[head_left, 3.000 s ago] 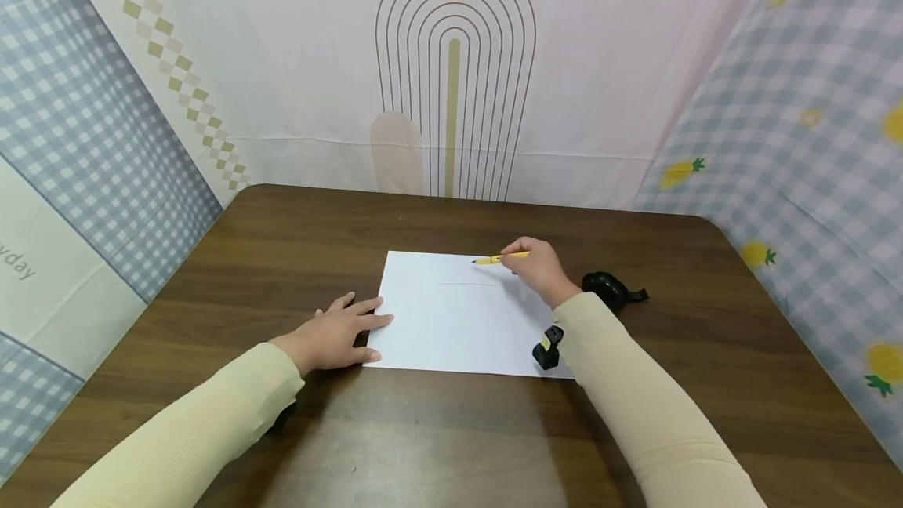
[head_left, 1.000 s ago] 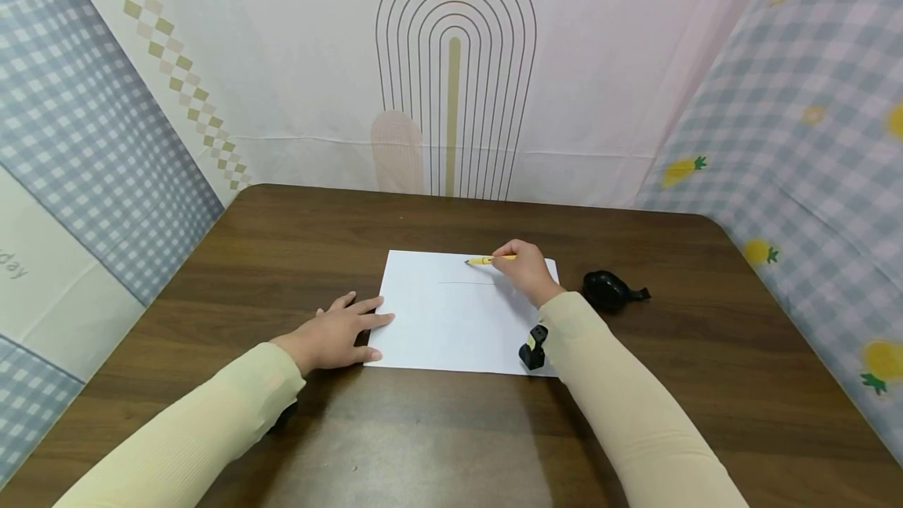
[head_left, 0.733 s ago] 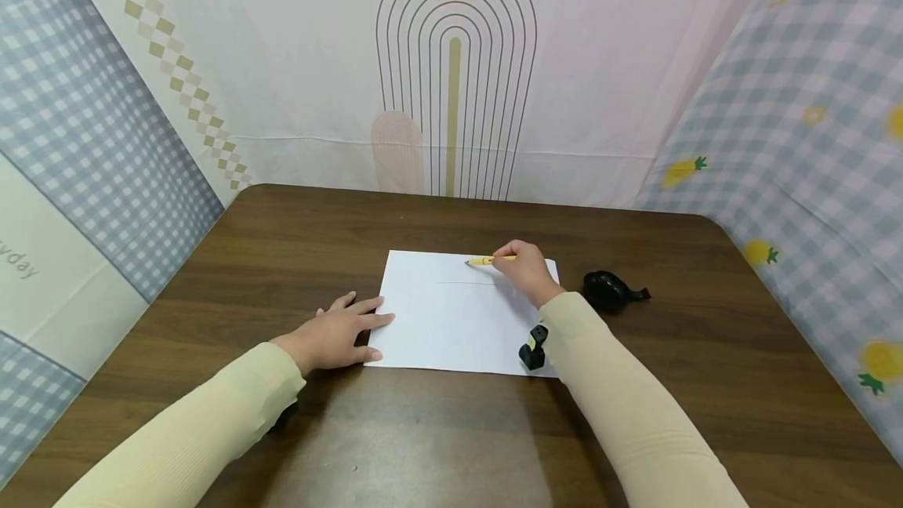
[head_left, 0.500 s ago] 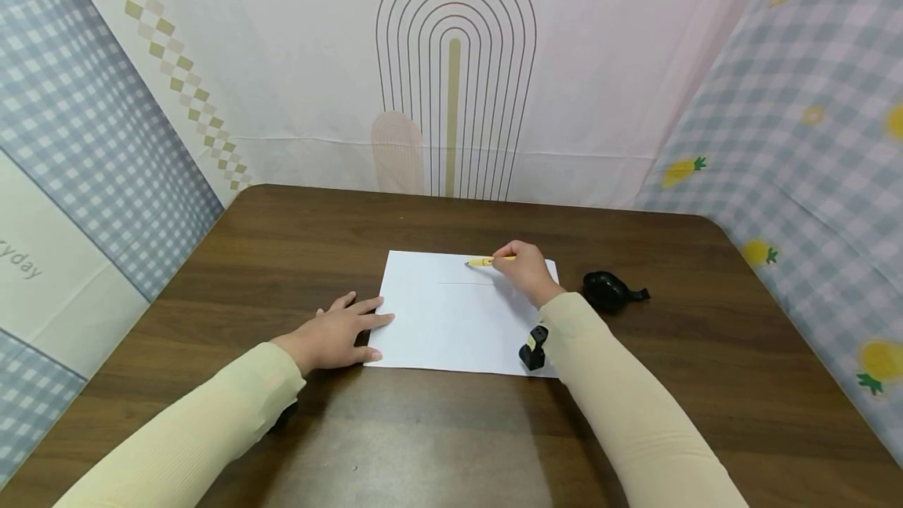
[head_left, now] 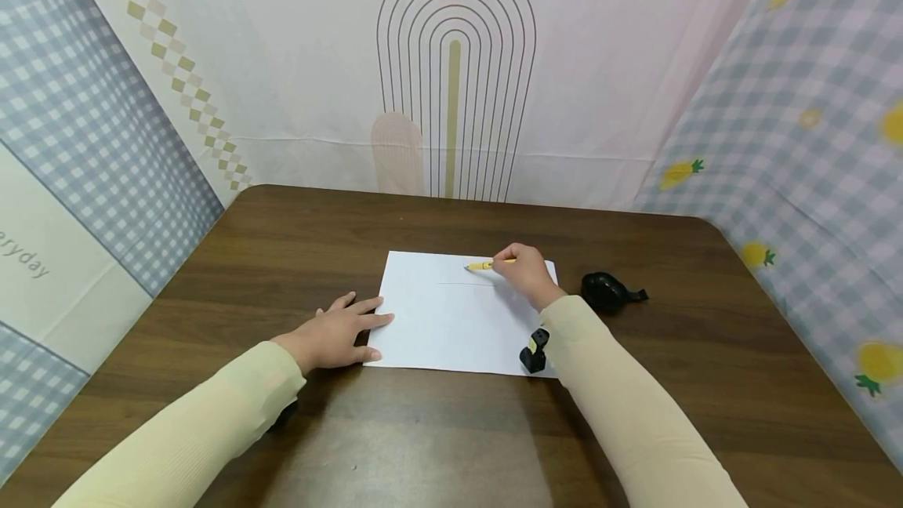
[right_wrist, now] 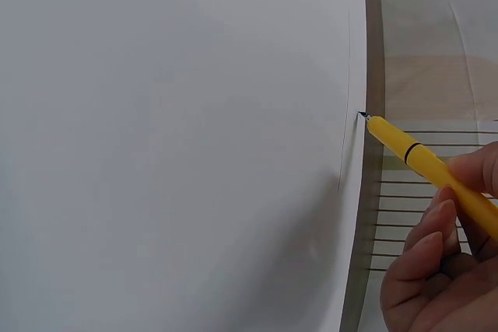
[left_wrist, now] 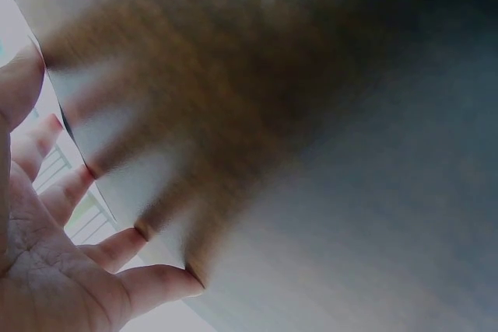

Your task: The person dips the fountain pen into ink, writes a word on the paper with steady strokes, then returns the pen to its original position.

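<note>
A white sheet of paper [head_left: 444, 328] lies on the brown table, with one thin straight line [head_left: 466, 284] drawn across its upper part. My left hand [head_left: 335, 335] rests flat with spread fingers, its fingertips on the sheet's left edge. In the left wrist view those fingers [left_wrist: 159, 285] are straight. My right hand [head_left: 525, 269] pinches a yellow pen [head_left: 483, 265] between thumb and fingers. Seen from the right wrist, the pen [right_wrist: 397, 139] has a black ring, and its dark tip is right at the paper [right_wrist: 194, 114], between the line and the far edge.
A rounded, shiny black object with a short tail [head_left: 608, 292] sits on the table [head_left: 677, 382] right of the sheet. A small black wrist device [head_left: 534, 351] hangs under the right cuff, overlapping the paper's lower right. Patterned cloth [head_left: 303, 61] hangs behind the table.
Over three seconds my right hand has shifted slightly left with the pen, and the pen tip has come a little nearer the drawn line. My left hand has stayed in place.
</note>
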The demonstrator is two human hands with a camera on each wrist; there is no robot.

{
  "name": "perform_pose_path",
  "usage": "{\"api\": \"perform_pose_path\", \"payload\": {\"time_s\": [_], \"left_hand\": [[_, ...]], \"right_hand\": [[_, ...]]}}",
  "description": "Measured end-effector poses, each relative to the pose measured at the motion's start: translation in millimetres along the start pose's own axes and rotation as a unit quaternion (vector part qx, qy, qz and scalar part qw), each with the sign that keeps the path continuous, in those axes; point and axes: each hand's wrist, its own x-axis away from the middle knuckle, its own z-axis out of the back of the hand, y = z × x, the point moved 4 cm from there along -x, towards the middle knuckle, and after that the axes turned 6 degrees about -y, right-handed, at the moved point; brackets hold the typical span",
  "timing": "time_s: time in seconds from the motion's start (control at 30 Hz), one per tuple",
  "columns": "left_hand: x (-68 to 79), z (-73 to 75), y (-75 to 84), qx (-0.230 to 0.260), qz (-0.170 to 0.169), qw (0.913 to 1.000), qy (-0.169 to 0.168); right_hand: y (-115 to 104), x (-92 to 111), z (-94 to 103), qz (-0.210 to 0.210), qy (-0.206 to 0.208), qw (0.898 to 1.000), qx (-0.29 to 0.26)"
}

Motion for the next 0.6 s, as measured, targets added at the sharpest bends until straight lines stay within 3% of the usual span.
{"api": "perform_pose_path", "payload": {"time_s": [0.6], "left_hand": [[-0.2,0.6,0.7,-0.004,0.002,1.0,-0.002]], "right_hand": [[2.3,6.8,-0.2,-0.001,0.002,1.0,0.001]]}}
